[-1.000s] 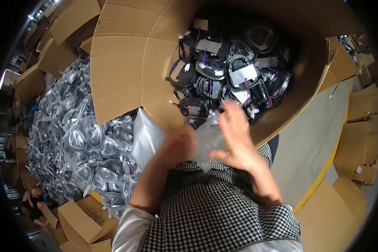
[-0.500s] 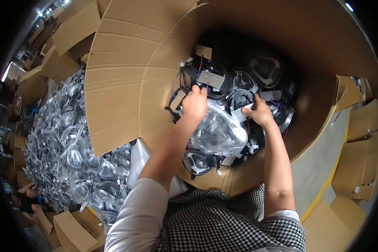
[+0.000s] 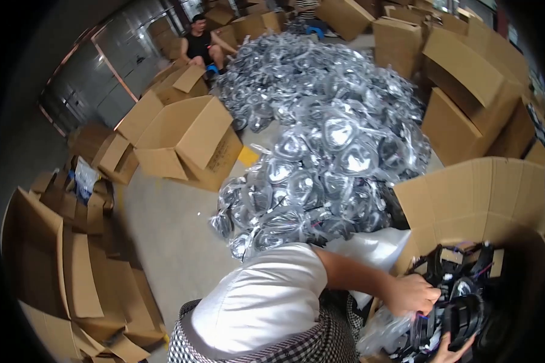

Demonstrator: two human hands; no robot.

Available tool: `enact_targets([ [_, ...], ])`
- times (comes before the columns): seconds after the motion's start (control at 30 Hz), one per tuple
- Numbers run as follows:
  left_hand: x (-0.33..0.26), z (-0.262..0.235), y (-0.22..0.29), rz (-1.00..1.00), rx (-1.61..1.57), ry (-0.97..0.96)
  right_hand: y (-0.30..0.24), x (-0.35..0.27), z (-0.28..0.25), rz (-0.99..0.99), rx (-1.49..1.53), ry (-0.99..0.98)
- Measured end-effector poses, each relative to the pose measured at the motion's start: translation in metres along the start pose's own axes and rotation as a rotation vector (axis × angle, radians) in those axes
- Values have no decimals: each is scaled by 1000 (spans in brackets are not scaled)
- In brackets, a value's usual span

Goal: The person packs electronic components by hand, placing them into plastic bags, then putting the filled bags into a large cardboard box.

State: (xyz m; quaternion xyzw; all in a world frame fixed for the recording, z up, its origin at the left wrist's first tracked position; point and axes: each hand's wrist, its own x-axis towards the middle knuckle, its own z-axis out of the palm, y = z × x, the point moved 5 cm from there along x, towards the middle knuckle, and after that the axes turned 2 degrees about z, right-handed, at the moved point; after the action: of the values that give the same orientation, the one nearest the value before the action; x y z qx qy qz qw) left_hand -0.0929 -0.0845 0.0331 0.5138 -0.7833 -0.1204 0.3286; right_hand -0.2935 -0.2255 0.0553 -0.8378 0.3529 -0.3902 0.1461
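Observation:
My left hand (image 3: 410, 294) is closed at the near left side of a deep cardboard carton (image 3: 466, 181), on the right of the view. Below its fingers hangs a crumpled clear plastic bag (image 3: 383, 331), gripped at the top. My right hand (image 3: 452, 351) shows only in part at the lower edge, its thumb and fingers around a black rounded plastic part (image 3: 463, 317). More black parts with wires and small tan tags (image 3: 452, 256) lie inside the carton. A white plastic sheet (image 3: 372, 243) drapes beside its near left wall.
A large heap of clear-bagged parts (image 3: 339, 130) covers the floor ahead. An open carton (image 3: 184, 136) stands left of it, flattened cardboard (image 3: 85, 266) lies at the left, and more cartons (image 3: 466, 91) stand far right. A person (image 3: 201, 47) sits beyond the heap.
The view has swung left, so the carton now lies at the lower right and the heap fills the middle. Both hands remain at the carton among the black parts.

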Motion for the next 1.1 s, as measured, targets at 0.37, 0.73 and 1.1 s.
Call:
enact_targets([
  [0.37,-145,27,-10,-385,-822,396,-113,1,111,35,591,-279],
  [0.73,-173,18,-6,-535,-812,354,-183,-15,140,105,930,-565],
  [1.1,-169,21,-7,-589,-800,354,-207,-36,152,269,1260,-802],
])
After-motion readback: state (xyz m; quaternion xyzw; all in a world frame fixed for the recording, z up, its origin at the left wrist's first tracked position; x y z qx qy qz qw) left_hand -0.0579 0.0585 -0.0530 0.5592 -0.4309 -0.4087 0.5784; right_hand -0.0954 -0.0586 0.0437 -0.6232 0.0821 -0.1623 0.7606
